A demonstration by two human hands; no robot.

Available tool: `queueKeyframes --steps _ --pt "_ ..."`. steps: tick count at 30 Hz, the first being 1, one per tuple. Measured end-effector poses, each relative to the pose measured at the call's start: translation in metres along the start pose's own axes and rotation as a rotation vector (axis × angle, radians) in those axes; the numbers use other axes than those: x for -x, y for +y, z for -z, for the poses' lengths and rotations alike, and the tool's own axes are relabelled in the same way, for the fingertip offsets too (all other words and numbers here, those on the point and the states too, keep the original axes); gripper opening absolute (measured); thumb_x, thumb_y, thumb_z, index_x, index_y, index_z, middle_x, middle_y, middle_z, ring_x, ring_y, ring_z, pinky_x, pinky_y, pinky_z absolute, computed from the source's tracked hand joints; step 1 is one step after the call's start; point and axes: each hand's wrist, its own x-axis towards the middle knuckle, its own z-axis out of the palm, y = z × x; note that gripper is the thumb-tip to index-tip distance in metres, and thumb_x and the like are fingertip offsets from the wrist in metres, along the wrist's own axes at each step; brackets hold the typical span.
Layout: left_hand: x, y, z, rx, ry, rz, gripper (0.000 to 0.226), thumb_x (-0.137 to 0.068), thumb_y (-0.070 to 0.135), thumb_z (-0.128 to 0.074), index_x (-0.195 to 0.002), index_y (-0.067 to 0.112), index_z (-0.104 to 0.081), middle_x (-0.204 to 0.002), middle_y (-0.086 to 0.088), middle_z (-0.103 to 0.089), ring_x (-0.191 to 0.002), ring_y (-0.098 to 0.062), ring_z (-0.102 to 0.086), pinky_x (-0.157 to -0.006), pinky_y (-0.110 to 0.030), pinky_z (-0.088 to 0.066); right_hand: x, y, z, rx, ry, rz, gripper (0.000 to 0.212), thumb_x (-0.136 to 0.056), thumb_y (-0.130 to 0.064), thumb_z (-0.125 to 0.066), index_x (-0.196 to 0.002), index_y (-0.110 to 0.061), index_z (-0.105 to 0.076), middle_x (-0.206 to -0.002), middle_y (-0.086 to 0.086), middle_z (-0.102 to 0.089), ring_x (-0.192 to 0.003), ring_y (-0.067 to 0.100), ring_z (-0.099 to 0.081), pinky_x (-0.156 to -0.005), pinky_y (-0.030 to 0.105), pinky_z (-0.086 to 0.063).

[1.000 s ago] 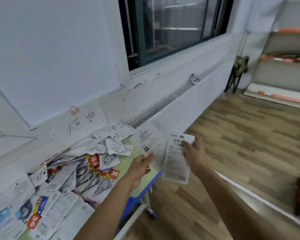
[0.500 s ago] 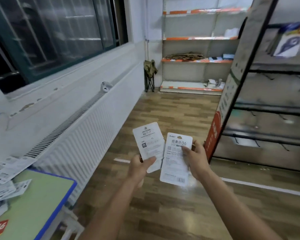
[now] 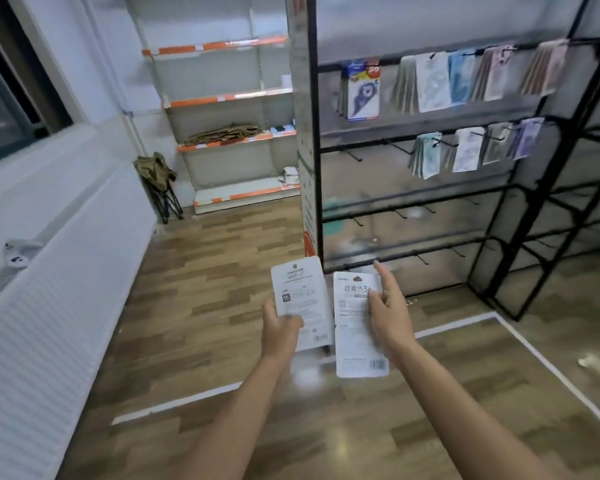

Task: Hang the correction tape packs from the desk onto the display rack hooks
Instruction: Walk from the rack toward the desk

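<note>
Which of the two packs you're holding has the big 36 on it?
The pack in the right hand, the longer pack. The left hand's shorter pack shows only small print.

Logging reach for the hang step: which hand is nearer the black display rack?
Right. The right hand, gripping a pack, is just below the display rack bottom rail; the left hand, gripping its pack, is further left, off the rack's corner post.

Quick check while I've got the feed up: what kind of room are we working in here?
Most likely a small stationery shop or a mock-up of one: a black metal display rack with hooks holding carded packs, orange-edged white retail shelving, mostly bare, along the far wall, and wood-pattern flooring.
</note>
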Motion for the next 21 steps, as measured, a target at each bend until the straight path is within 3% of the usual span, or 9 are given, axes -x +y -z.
queueKeyframes --steps 2,5,7,12,14,17,19,21 --pt "-0.027 0.006 -0.029 0.052 -0.061 0.002 0.056 -0.083 -0.008 -0.046 -0.117 0.036 -0.040 -0.103 0.012 -0.063 -0.087 -0.009 -0.064 -0.053 -0.017 -0.051 -0.027 -0.004 0.014 -0.036 0.041 -0.020 0.048 -0.097 -0.009 -0.035 -0.129 -0.041 -0.051 -0.081 -0.006 -0.063 -0.056 0.006 -0.049 -0.051 0.022 -0.041" --pt "-0.064 0.015 -0.073 0.108 -0.160 0.086 0.037 -0.090 0.007 -0.054 -0.106 0.040 -0.053 -0.096 0.010 -0.070 -0.074 -0.011 -0.070 -0.049 -0.022 -0.051 -0.067 -0.016 0.031 -0.115 0.077 -0.080 0.035 -0.096 -0.015 -0.045 -0.122 -0.037 -0.057 -0.078 -0.002 -0.068 -0.057 0.012 -0.056 -0.053 0.030 -0.049" --pt "-0.090 0.017 -0.105 0.081 -0.238 0.134 0.026 -0.089 0.028 -0.064 -0.113 0.037 -0.058 -0.101 0.002 -0.072 -0.083 -0.018 -0.071 -0.060 -0.028 -0.054 -0.092 -0.024 0.041 -0.167 0.070 -0.099 0.032 -0.091 -0.028 -0.060 -0.121 -0.038 -0.053 -0.085 0.003 -0.071 -0.061 0.015 -0.065 -0.056 0.032 -0.055" --pt "-0.130 0.027 -0.183 0.015 -0.550 0.154 0.059 -0.071 0.064 -0.064 -0.115 0.024 -0.064 -0.111 -0.009 -0.070 -0.105 -0.031 -0.065 -0.095 -0.047 -0.049 -0.148 -0.037 0.065 -0.249 -0.013 -0.127 0.053 -0.081 -0.038 -0.070 -0.123 -0.037 -0.039 -0.094 0.000 -0.069 -0.067 0.011 -0.069 -0.056 0.023 -0.053" --pt "-0.141 0.029 -0.214 0.050 -0.659 0.150 0.060 -0.073 0.063 -0.064 -0.118 0.023 -0.064 -0.115 -0.011 -0.069 -0.111 -0.034 -0.062 -0.103 -0.052 -0.044 -0.170 -0.037 0.082 -0.289 -0.061 -0.154 0.061 -0.081 -0.034 -0.072 -0.127 -0.036 -0.033 -0.090 0.003 -0.069 -0.064 0.015 -0.068 -0.056 0.026 -0.054" --pt "-0.164 0.027 -0.259 0.102 -0.799 0.197 0.060 -0.082 0.059 -0.059 -0.129 0.021 -0.057 -0.124 -0.012 -0.064 -0.116 -0.029 -0.061 -0.104 -0.049 -0.044 -0.206 -0.038 0.117 -0.315 -0.111 -0.192 0.068 -0.080 -0.030 -0.074 -0.130 -0.035 -0.029 -0.078 0.006 -0.069 -0.060 0.022 -0.066 -0.057 0.031 -0.054" --pt "-0.176 0.029 -0.289 0.087 -0.862 0.218 0.054 -0.090 0.054 -0.053 -0.132 0.020 -0.054 -0.126 -0.013 -0.063 -0.118 -0.030 -0.059 -0.105 -0.051 -0.042 -0.230 -0.036 0.145 -0.302 -0.125 -0.186 0.062 -0.084 -0.028 -0.071 -0.130 -0.032 -0.030 -0.073 0.005 -0.070 -0.059 0.023 -0.068 -0.054 0.028 -0.054" --pt "-0.184 0.030 -0.324 0.115 -0.845 0.235 0.049 -0.086 0.049 -0.059 -0.125 0.019 -0.060 -0.117 -0.009 -0.069 -0.110 -0.026 -0.063 -0.099 -0.048 -0.048 -0.254 -0.032 0.177 -0.325 -0.126 -0.162 0.048 -0.088 -0.028 -0.065 -0.128 -0.029 -0.039 -0.083 0.002 -0.071 -0.068 0.020 -0.070 -0.056 0.026 -0.054"
